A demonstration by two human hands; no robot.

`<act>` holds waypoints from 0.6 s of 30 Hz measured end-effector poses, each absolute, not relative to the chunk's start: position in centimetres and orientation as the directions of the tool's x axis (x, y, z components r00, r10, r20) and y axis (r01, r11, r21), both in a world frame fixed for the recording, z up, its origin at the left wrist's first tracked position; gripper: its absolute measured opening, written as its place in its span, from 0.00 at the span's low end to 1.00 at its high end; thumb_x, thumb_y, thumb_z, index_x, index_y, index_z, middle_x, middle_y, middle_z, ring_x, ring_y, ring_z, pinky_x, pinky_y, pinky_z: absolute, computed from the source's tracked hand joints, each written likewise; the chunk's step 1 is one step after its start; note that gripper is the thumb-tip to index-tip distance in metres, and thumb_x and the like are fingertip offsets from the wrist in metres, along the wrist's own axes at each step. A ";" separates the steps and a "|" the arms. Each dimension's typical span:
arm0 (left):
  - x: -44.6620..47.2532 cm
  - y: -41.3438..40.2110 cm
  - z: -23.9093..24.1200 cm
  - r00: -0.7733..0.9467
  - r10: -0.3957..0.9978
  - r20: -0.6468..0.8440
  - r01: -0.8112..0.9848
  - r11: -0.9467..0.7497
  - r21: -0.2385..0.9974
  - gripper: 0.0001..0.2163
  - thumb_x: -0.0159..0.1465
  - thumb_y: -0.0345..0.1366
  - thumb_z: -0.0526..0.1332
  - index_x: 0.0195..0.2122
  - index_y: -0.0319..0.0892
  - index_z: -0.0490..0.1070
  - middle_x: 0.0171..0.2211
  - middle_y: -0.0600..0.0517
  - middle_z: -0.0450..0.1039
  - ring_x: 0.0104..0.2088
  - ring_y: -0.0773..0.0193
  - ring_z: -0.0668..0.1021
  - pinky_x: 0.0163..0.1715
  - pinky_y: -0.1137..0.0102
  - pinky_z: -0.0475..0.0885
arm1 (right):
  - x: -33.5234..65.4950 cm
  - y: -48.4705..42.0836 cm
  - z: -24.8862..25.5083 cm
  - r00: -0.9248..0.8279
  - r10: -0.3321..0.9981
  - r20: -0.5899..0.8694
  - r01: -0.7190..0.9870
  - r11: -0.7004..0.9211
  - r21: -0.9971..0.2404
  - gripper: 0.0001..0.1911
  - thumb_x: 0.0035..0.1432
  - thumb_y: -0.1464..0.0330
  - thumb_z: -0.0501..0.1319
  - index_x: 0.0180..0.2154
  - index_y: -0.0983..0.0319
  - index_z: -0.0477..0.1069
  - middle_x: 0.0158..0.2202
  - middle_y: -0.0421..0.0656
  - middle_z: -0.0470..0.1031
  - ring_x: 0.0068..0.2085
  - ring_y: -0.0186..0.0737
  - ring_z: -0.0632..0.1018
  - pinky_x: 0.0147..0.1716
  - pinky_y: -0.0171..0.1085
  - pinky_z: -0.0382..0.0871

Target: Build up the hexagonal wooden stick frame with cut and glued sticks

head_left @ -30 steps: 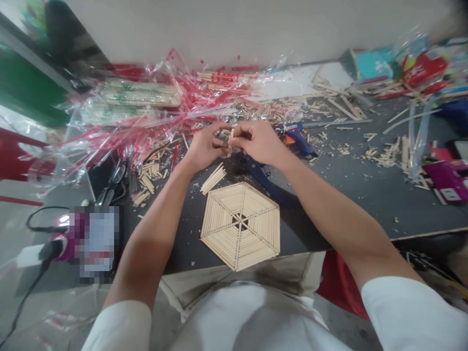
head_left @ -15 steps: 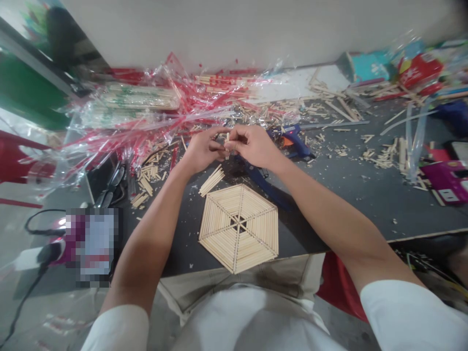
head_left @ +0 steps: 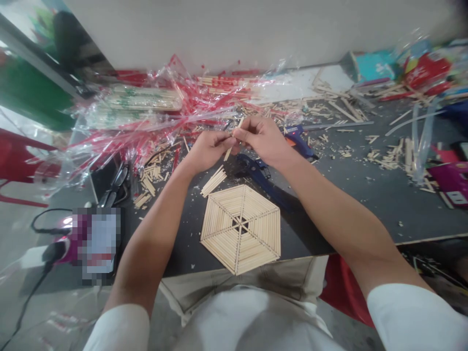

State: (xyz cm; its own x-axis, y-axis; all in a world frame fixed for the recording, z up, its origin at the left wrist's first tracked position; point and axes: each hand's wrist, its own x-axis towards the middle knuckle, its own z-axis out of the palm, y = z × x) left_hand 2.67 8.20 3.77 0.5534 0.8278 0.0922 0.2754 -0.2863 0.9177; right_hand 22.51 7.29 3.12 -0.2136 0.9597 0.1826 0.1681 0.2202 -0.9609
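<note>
Above the dark table, my left hand [head_left: 211, 147] and my right hand [head_left: 261, 138] meet with fingertips pinched on short wooden sticks [head_left: 228, 154]; how many are held I cannot make out. The pale stick ends poke out above and below the fingers. Nearer to me lies a flat hexagonal panel [head_left: 221, 234] of sticks in nested rows, with spokes and a small gap at its centre. A small bundle of cut sticks [head_left: 214, 181] rests just beyond its far left edge. Partly under my right hand are blue-handled cutters [head_left: 261, 178].
A blue glue gun [head_left: 302, 141] with a lit red light lies right of my hands. Plastic-wrapped stick packs [head_left: 142, 100] fill the back left. Stick scraps [head_left: 387, 153] are scattered right. Glasses [head_left: 116, 183], a pixelated phone [head_left: 98, 243] and a plugged-in power strip [head_left: 66, 239] are at left.
The sticks between my fingers have gone from upright to slanted. My right hand has shifted slightly right and up, and the whole view has moved a little.
</note>
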 end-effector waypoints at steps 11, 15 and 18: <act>3.1 7.4 4.9 0.563 0.822 -0.086 0.278 -0.090 0.956 0.10 0.74 0.32 0.63 0.36 0.39 0.81 0.31 0.48 0.83 0.33 0.62 0.88 0.39 0.65 0.86 | 22.4 7.1 2.3 -0.243 0.957 0.156 0.094 0.183 -0.979 0.28 0.59 0.43 0.71 0.31 0.55 0.61 0.26 0.37 0.66 0.28 0.36 0.68 0.30 0.40 0.69; 2.4 7.6 5.3 0.588 0.801 -0.112 0.287 -0.076 0.955 0.09 0.72 0.33 0.64 0.34 0.39 0.80 0.31 0.47 0.84 0.31 0.61 0.87 0.37 0.63 0.87 | 22.2 6.7 2.9 -0.242 0.964 0.110 0.066 0.129 -0.989 0.26 0.57 0.46 0.74 0.30 0.57 0.66 0.24 0.37 0.68 0.26 0.34 0.67 0.29 0.39 0.67; 1.7 8.0 4.8 0.633 0.767 -0.109 0.246 -0.066 0.967 0.08 0.69 0.36 0.67 0.33 0.40 0.81 0.31 0.47 0.85 0.30 0.60 0.87 0.35 0.64 0.86 | 22.8 6.1 4.1 -0.251 0.962 0.110 0.283 0.181 -0.942 0.21 0.61 0.50 0.72 0.30 0.58 0.73 0.24 0.38 0.71 0.26 0.35 0.68 0.30 0.40 0.66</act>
State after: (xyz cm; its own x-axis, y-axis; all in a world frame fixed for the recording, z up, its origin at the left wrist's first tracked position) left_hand 1.66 8.02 4.85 0.6328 0.7666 -0.1091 0.2464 -0.0658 0.9669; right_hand 22.79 6.08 4.05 -0.2506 0.9619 0.1096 0.2830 0.1810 -0.9419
